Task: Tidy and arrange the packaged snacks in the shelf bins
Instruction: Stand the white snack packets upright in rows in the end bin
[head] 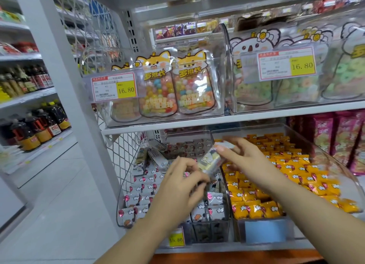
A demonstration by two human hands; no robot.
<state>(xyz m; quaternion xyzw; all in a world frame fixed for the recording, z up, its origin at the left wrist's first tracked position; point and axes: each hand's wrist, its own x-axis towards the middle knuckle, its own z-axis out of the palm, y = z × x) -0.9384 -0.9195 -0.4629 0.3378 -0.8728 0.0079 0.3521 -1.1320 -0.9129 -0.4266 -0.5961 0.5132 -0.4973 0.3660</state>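
Left of frame, middle: a white shelf carries dark plastic bottles with orange labels (37, 131). On the shelf above stand smaller dark bottles with red labels (29, 80).

Centre left: a white metal upright (79, 97) runs top to bottom. A white diamond-mesh side panel (126, 151) sits just beside it.

Lower left: pale tiled floor (59, 204).

White price labels with yellow fields:
- centre left, reading 16.80 (114, 89)
- upper right, reading 16.80 (286, 65)
- bottom centre, partly hidden (176, 239)

Lower right: a plain pale-blue card (266, 231).
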